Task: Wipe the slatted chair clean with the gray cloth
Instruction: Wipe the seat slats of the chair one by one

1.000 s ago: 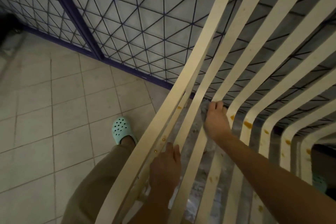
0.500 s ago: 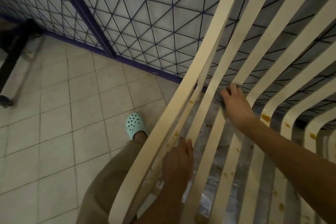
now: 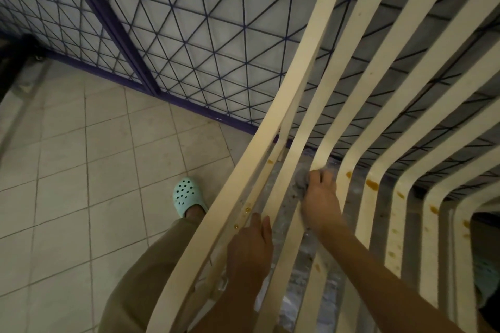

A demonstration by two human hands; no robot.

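The slatted chair (image 3: pixel 319 105) stood close beside the person's leg. The left hand (image 3: pixel 250 249) lay on the chair's outer rail with fingers nearly straight and gripped nothing, probably to keep the chair steady under the rubbing. The right hand (image 3: pixel 320 197) had its fingers curled tightly round the bunched gray cloth (image 3: pixel 301 182) and pressed it on a slat at the chair's bend. Orange stains (image 3: pixel 372 184) showed on the chair's other slats, so much wiping seemed left.
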